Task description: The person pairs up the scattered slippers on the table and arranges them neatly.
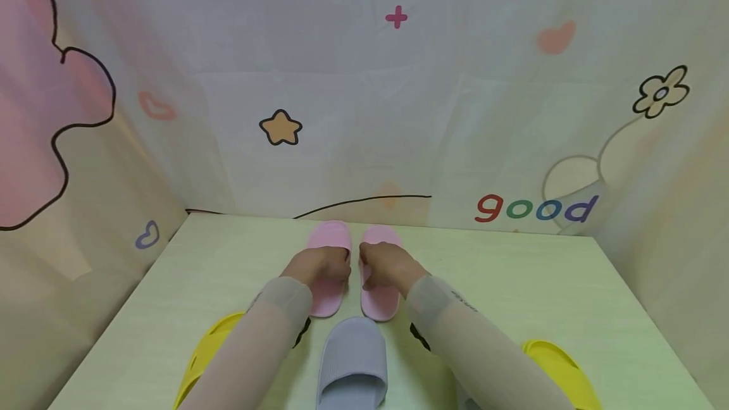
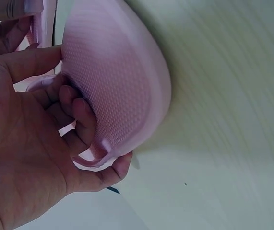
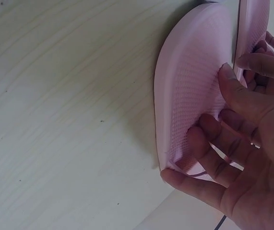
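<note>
Two pink slippers lie side by side at the back of the table, toes toward the backdrop. The left hand [image 1: 319, 266] grips the left pink slipper [image 1: 330, 233] at its strap; in the left wrist view its fingers curl at the strap opening, above the dotted footbed [image 2: 122, 72]. On the other pink slipper [image 1: 381, 305], the right hand [image 1: 393, 266] has its thumb at the inner side and bent fingers at the strap, as the right wrist view shows over the footbed [image 3: 194, 81]. The hands are close together, and both partly cover the straps.
A grey slipper [image 1: 354, 353] lies in front of the pink pair, between the forearms. Yellow clogs rest at the left [image 1: 213, 347] and right [image 1: 560, 372], the left one partly behind a sleeve. Another grey piece shows under the right forearm. A printed cloth backdrop [image 1: 342, 81] encloses the pale table [image 1: 512, 296].
</note>
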The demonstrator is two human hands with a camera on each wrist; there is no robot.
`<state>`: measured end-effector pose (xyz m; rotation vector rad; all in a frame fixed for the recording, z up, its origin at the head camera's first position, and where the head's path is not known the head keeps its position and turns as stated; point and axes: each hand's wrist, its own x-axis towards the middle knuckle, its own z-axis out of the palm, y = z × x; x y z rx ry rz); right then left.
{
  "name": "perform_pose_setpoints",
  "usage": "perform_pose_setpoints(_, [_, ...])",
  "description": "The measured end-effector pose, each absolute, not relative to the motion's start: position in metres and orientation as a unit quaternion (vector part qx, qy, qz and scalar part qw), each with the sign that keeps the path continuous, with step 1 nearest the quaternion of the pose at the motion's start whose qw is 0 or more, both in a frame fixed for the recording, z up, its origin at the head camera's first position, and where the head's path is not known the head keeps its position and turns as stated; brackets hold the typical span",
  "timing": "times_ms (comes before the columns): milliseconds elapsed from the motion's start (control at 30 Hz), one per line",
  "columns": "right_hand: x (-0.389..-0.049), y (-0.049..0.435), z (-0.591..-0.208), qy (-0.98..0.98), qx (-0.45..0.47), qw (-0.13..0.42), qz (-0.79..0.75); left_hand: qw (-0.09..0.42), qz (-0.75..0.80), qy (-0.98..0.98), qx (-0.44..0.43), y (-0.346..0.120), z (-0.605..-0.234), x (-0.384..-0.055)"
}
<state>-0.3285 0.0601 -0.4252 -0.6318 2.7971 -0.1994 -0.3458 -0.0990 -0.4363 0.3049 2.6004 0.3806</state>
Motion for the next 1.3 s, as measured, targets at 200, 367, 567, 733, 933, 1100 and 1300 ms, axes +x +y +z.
perform_pose_setpoints(200, [-0.331, 0.059, -0.425, 0.965, -0.211, 0.134, -0.078, 0.242, 0.158, 0.948, 0.131, -0.095, -0.437, -0.347])
perform_pose_setpoints(367, [-0.332, 0.058, -0.424, 0.965, -0.213, 0.132, -0.079, 0.247, 0.177, 0.945, 0.124, -0.094, -0.437, -0.344])
perform_pose_setpoints(567, [-0.335, 0.057, -0.424, 0.965, -0.21, 0.134, -0.079, 0.252, 0.205, 0.94, 0.106, -0.094, -0.438, -0.341])
perform_pose_setpoints(733, [-0.338, 0.056, -0.426, 0.966, -0.204, 0.138, -0.082, 0.24, 0.206, 0.939, 0.134, -0.092, -0.439, -0.345])
perform_pose_setpoints(933, [-0.339, 0.057, -0.43, 0.967, -0.206, 0.131, -0.078, 0.247, 0.201, 0.943, 0.095, -0.091, -0.44, -0.345])
perform_pose_setpoints(1100, [-0.338, 0.057, -0.432, 0.969, -0.198, 0.124, -0.086, 0.239, 0.176, 0.95, 0.092, -0.089, -0.438, -0.342])
perform_pose_setpoints(1300, [-0.335, 0.057, -0.434, 0.97, -0.196, 0.113, -0.085, 0.256, 0.191, 0.947, 0.035, -0.09, -0.433, -0.332])
